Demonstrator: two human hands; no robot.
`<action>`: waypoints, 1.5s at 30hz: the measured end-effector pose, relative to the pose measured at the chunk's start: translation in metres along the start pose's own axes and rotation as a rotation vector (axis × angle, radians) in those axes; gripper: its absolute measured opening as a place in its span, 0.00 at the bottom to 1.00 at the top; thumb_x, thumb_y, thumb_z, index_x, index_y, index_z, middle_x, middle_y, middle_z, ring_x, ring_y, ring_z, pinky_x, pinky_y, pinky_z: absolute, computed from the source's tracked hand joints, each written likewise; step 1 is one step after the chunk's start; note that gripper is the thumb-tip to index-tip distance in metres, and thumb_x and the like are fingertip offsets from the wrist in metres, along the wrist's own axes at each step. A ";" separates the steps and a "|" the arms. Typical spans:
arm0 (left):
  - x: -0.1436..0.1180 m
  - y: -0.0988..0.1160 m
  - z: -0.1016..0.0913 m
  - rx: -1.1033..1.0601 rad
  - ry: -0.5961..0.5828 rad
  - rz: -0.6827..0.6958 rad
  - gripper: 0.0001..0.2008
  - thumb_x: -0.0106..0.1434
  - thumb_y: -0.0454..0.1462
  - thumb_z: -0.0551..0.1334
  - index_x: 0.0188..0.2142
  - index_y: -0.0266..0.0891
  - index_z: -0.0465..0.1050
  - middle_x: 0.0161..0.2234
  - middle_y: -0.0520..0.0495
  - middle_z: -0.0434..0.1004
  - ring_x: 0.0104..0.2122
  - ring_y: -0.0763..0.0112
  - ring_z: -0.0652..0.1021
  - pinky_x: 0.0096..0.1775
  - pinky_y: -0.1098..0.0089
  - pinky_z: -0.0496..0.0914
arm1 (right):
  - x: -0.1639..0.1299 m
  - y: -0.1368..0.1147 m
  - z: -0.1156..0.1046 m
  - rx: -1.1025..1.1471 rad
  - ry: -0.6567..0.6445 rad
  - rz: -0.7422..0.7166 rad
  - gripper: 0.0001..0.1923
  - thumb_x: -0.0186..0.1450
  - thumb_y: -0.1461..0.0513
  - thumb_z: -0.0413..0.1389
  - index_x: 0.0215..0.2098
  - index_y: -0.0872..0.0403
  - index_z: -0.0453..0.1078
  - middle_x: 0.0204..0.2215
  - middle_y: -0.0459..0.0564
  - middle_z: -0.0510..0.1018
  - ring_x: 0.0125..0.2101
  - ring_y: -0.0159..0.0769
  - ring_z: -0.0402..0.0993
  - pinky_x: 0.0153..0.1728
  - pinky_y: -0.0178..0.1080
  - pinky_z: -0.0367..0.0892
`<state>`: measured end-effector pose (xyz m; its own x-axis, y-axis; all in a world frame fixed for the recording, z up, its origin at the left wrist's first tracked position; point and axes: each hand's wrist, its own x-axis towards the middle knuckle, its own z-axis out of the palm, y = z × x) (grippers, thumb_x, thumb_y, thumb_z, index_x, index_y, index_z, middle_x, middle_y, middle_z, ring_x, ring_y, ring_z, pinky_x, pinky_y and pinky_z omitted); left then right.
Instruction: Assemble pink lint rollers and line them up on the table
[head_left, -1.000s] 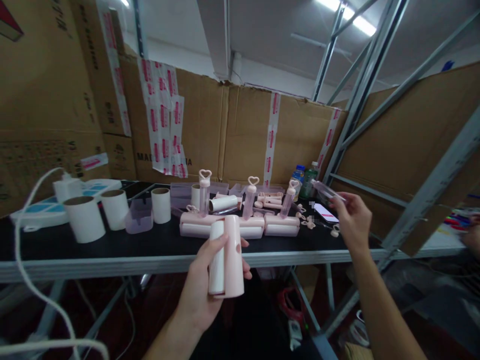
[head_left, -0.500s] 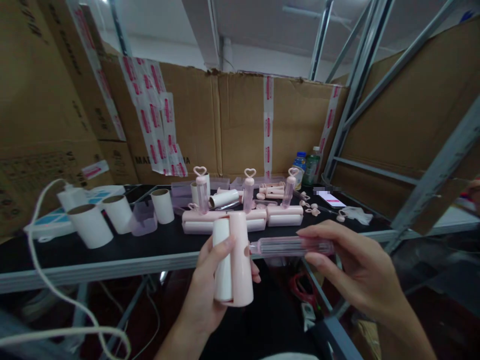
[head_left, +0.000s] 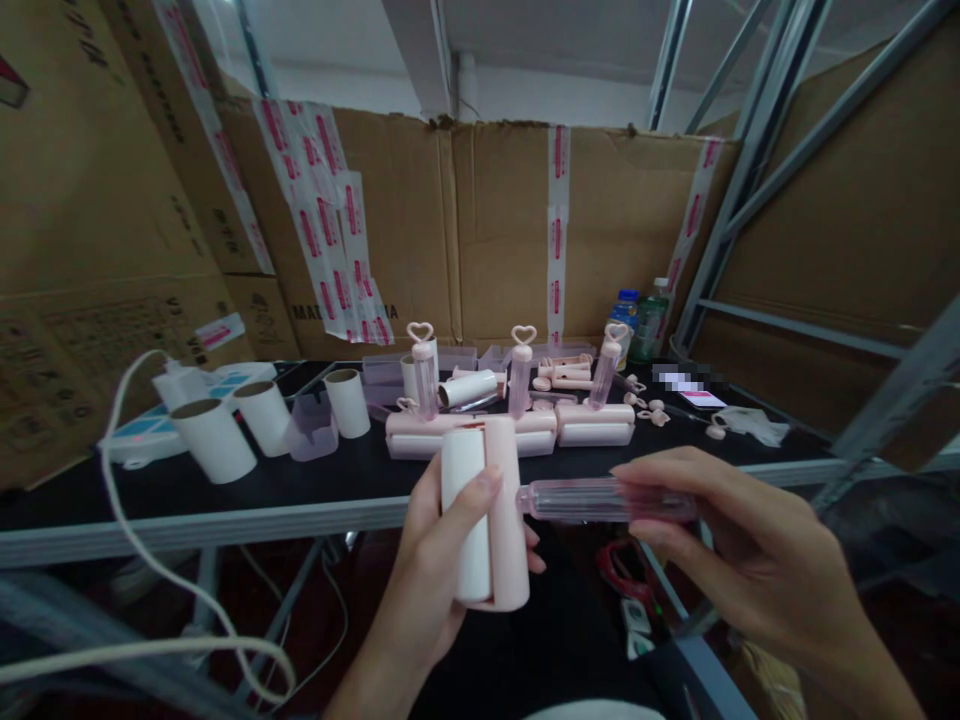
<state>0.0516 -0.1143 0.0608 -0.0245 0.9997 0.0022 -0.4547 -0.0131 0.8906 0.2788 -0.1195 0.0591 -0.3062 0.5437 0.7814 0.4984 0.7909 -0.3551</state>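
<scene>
My left hand point(head_left: 431, 560) is wrapped round a lint roller head point(head_left: 510, 530), a pink casing with a white roll point(head_left: 465, 520) in it, held upright. My thumb lies across the front. In my right hand point(head_left: 735, 540), fingers and thumb pinch a clear pink ribbed handle point(head_left: 574, 499), held level. Its narrow left tip meets the side of the pink casing; how deep it sits cannot be made out. Behind, lint rollers point(head_left: 596, 425) lie on the black tabletop with heart-topped handles point(head_left: 520, 380) standing up from them.
White paper tubes point(head_left: 214, 445) and a clear purple cover point(head_left: 311, 428) stand at left, beside a cabled power strip point(head_left: 142, 435). Farther back lie loose pink parts point(head_left: 566, 372), bottles point(head_left: 651, 325) and a phone point(head_left: 690, 390). Cardboard point(head_left: 495, 230) walls the back; metal posts rise at right.
The handle's tip has come up against the casing, covering the hole that showed in its side. Both hands keep their holds; the whole view has shifted slightly.
</scene>
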 end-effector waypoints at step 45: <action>0.033 -0.049 -0.014 1.012 -0.422 0.310 0.19 0.73 0.54 0.53 0.34 0.44 0.66 0.29 0.52 0.73 0.30 0.64 0.75 0.35 0.68 0.66 | -0.046 0.230 -0.056 -0.577 0.452 0.703 0.24 0.64 0.52 0.58 0.52 0.60 0.78 0.50 0.68 0.76 0.52 0.60 0.70 0.58 0.60 0.61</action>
<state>0.0600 -0.0809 0.0112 0.3781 0.8861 0.2682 0.4502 -0.4291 0.7831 0.4524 0.0218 -0.0298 0.4830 0.5817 0.6545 0.7994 0.0121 -0.6007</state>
